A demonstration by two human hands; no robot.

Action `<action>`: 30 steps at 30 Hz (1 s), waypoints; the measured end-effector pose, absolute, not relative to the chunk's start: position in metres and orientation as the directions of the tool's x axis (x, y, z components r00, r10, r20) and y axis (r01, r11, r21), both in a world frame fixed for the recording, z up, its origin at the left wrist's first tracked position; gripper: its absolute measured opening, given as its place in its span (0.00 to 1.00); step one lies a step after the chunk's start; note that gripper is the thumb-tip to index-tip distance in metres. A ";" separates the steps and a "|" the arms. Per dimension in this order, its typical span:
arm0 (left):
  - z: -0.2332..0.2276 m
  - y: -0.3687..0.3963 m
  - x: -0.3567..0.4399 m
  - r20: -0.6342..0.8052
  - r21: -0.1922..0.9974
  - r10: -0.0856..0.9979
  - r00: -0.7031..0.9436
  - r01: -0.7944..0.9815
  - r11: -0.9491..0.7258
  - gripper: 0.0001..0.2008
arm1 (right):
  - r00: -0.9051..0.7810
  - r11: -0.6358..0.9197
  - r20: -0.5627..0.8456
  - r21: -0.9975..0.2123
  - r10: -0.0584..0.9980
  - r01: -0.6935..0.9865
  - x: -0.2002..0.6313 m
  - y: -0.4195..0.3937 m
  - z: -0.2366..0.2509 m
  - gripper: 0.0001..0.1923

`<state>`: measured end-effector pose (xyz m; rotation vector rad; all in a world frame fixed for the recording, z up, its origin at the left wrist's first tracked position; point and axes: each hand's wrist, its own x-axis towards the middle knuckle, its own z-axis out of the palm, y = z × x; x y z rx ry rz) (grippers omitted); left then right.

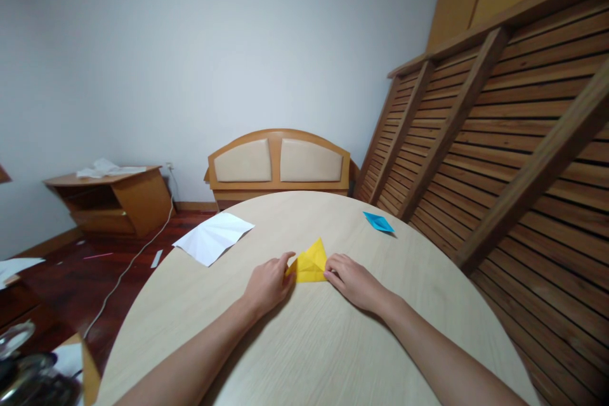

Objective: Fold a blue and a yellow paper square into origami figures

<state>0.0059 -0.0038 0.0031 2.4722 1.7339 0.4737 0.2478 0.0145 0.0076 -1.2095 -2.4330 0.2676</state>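
Observation:
A yellow sheet of folded paper [311,265] lies on the round wooden table [304,336], its point directed away from me and creases showing across it. My left hand [270,282] grips its left corner between thumb and fingers, the index finger raised a little. At the right corner, my right hand [351,278] pinches the paper with its fingers curled. The fingertips cover both corners. Farther back on the right rests a small blue folded paper [379,222], touched by neither hand.
A creased white sheet [214,238] lies at the table's left edge. Slatted wooden panels [476,158] lean along the right side. Behind the table stands a headboard [278,162]. A low cabinet [111,200] and a white cord [128,276] are at left.

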 end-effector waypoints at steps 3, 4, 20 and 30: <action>0.002 -0.005 0.006 0.244 0.214 0.925 0.291 0.914 -0.344 0.20 | -0.521 0.596 0.290 -0.355 0.803 0.721 0.245 0.014 0.007 0.08; 0.002 -0.005 0.007 0.266 0.201 0.919 0.290 0.916 -0.347 0.19 | -0.514 0.593 0.297 -0.357 0.804 0.722 0.244 0.014 0.007 0.08; -0.009 -0.023 0.030 0.298 0.274 0.788 0.538 0.743 -0.611 0.18 | -0.489 0.592 0.337 -0.395 0.805 0.702 0.240 0.016 -0.001 0.12; -0.007 -0.023 0.029 0.143 0.224 0.840 0.523 0.810 -0.542 0.25 | -0.610 0.667 0.273 -0.261 0.744 0.698 0.243 0.009 0.008 0.15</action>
